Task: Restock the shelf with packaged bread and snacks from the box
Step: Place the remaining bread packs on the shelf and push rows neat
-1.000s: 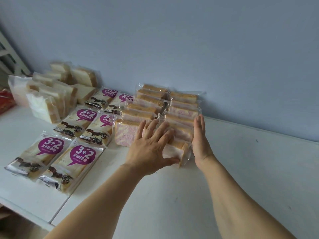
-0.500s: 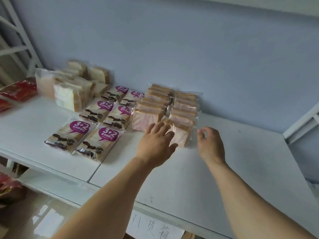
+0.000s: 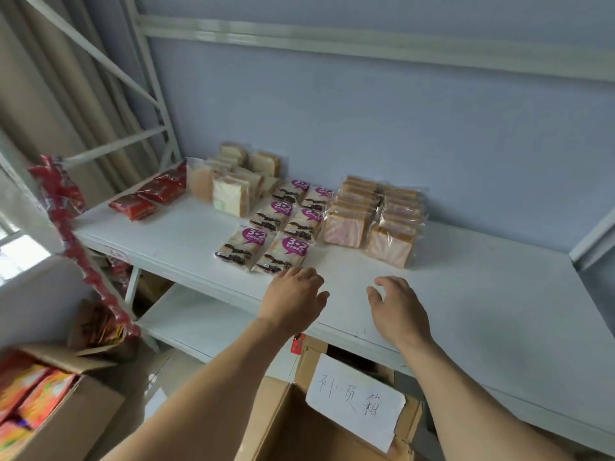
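Both hands' grips, left [image 3: 293, 296] and right [image 3: 397, 306], hang loosely curled, empty, over bare shelf [image 3: 499, 311] front edge.

On the white metal shelf [image 3: 186, 234], the pink-swirled bread slices in clear wrappers [image 3: 372, 217] stand in two rows at the frame's centre right, with six flat purple-labelled bread packets [image 3: 276, 231] in two columns just left of them. Further left come the pale bread slices in clear bags [image 3: 233, 191] toward the back, then two red snack packets [image 3: 149, 197] at the shelf's left end. Below the shelf's front edge, the open cardboard box with a handwritten paper label [image 3: 352, 404] sits at lower centre, and a second cardboard box holding orange packets [image 3: 43, 404] sits at lower left.
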